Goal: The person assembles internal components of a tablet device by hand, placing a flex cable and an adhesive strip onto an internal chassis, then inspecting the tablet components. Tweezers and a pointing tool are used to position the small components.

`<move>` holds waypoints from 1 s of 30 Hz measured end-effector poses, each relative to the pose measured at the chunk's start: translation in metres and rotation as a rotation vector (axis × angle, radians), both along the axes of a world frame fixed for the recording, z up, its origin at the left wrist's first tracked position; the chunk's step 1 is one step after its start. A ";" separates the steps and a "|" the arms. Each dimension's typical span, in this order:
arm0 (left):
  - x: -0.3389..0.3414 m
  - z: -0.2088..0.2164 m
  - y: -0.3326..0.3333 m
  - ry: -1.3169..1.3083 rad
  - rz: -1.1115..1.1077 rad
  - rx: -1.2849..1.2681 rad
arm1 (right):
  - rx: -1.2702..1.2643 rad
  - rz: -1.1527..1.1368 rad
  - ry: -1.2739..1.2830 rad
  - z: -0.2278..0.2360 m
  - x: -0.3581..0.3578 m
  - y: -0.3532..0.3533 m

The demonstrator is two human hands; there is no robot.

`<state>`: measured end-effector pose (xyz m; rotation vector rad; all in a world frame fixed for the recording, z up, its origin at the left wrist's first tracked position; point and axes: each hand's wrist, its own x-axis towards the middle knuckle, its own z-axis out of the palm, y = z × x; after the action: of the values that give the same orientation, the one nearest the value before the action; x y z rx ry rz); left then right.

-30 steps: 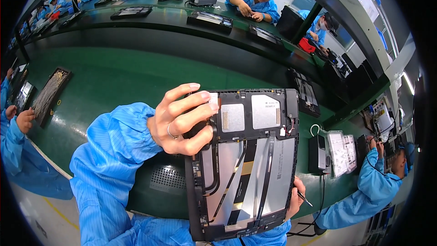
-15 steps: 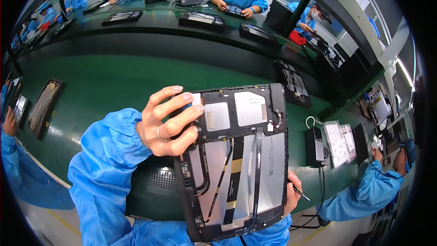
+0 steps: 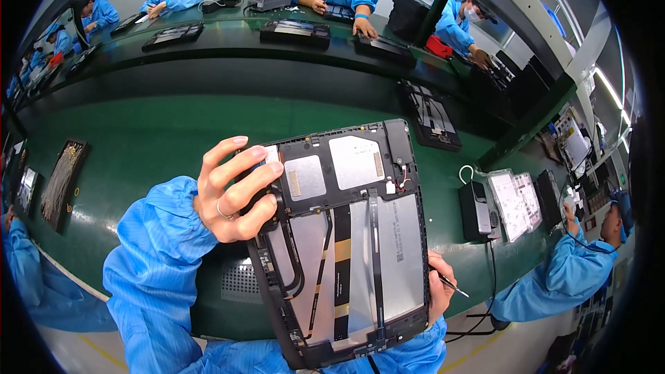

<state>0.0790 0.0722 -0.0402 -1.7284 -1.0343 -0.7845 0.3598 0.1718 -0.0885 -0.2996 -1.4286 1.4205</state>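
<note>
I hold an opened tablet (image 3: pixel 396 261) tilted up in front of me, its inside facing me. Two silver plates, a large silver battery area, black and gold flex cables and a small red wire show in it. My left hand (image 3: pixel 235 190) is closed on its upper left edge, fingers curled over the rim. At the lower right edge, my right hand (image 3: pixel 438 287) steadies the tablet. A thin pointed tool (image 3: pixel 455 287), perhaps tweezers, sticks out from its fingers. The rest of that hand is hidden behind the tablet.
Beneath lies a green bench (image 3: pixel 173 125). On it are a box of thin strips (image 3: pixel 64 183) at left, a perforated plate (image 3: pixel 239 280), and a grey-black device (image 3: pixel 475 211) beside plastic-sleeved sheets (image 3: pixel 514 204) at right. More opened tablets (image 3: pixel 431 114) rest farther back. Co-workers sit around.
The tablet and my hands appear slightly farther left, as does most of the background. Across the bench, a co-worker's hand has moved onto a tablet on the ledge.
</note>
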 end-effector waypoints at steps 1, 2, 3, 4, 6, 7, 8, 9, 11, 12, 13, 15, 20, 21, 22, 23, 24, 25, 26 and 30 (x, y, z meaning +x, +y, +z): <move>0.000 0.000 0.000 0.000 0.000 -0.001 | 0.005 0.006 -0.002 0.000 0.000 0.000; 0.000 -0.001 0.000 -0.002 -0.001 -0.002 | 0.003 0.006 -0.002 0.000 0.000 0.000; -0.001 -0.002 0.000 -0.004 -0.003 -0.002 | 0.001 0.001 -0.011 0.001 -0.001 -0.001; -0.001 -0.002 0.000 -0.004 -0.004 -0.004 | -0.001 -0.003 -0.019 0.001 -0.001 -0.001; -0.003 -0.003 -0.001 0.004 0.007 -0.012 | -0.005 -0.003 -0.028 0.000 -0.002 0.000; -0.004 -0.004 -0.001 0.004 0.008 -0.014 | -0.008 -0.003 -0.037 0.000 -0.002 0.000; -0.006 -0.006 0.000 0.019 0.017 -0.012 | -0.010 -0.002 -0.036 -0.001 -0.004 0.000; -0.008 -0.009 0.000 0.031 0.023 -0.013 | -0.078 -0.006 -0.048 -0.001 -0.006 -0.001; -0.011 -0.011 0.001 0.061 0.047 -0.040 | -0.152 -0.012 -0.057 -0.001 -0.009 0.001; -0.011 -0.011 0.000 0.091 0.066 -0.056 | -0.165 -0.021 -0.137 0.002 -0.009 0.001; -0.012 -0.009 0.000 0.124 0.073 -0.051 | -0.179 -0.030 -0.216 0.006 -0.009 0.001; -0.019 -0.008 -0.002 0.141 0.095 -0.073 | -0.292 -0.100 -0.205 0.019 -0.016 0.003; -0.052 0.010 0.001 0.251 0.369 -0.153 | -0.342 -0.221 0.031 0.010 -0.010 0.020; -0.062 0.012 0.008 0.250 0.416 -0.211 | -0.334 -0.268 0.036 0.010 -0.006 0.020; -0.072 0.015 0.014 0.253 0.471 -0.270 | -0.331 -0.277 0.041 0.009 -0.002 0.022; -0.080 0.017 0.024 0.276 0.539 -0.271 | -0.326 -0.288 0.038 0.008 0.003 0.024; -0.089 0.021 0.029 0.286 0.618 -0.309 | -0.325 -0.285 0.042 0.006 0.004 0.025; -0.100 0.021 0.037 0.307 0.691 -0.293 | -0.323 -0.283 0.048 0.004 0.003 0.026; -0.109 0.019 0.045 0.327 0.762 -0.278 | -0.316 -0.280 0.037 0.003 0.003 0.027; -0.142 -0.008 0.074 0.328 0.938 -0.273 | -0.309 -0.279 -0.004 -0.005 -0.001 0.031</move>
<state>-0.0629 0.1466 -0.0483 -1.2816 -1.5573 0.2349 0.3590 0.2032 -0.0937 -0.6719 -1.1163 1.4045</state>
